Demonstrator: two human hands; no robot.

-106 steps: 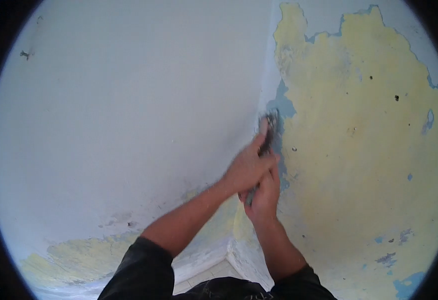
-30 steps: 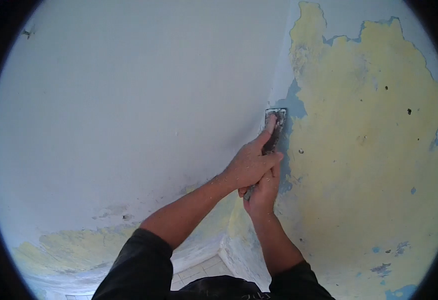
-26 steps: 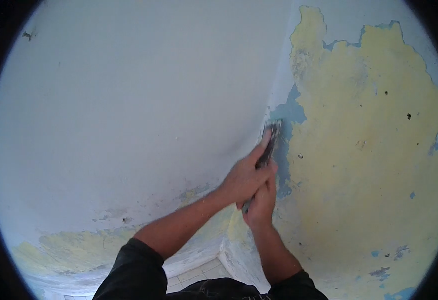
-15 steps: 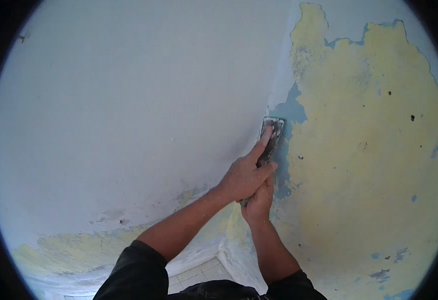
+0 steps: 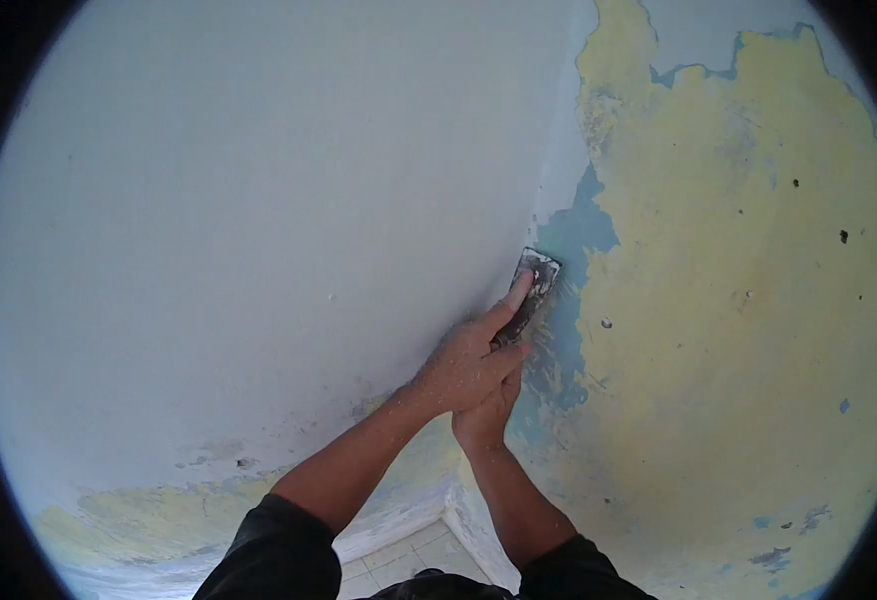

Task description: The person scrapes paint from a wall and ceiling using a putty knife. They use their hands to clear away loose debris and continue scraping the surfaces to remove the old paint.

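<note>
From the head camera I see my left hand [image 5: 463, 360] and right hand [image 5: 486, 415] both clasped around the scraper [image 5: 530, 290], its blade pressed into the wall corner [image 5: 548, 200], beside blue patches in yellow paint [image 5: 738, 330].

Single head cam, fisheye w/ dark round edge, aimed fwd at room corner [image 5: 548, 200], close to walls, arms entering from bottom
</note>
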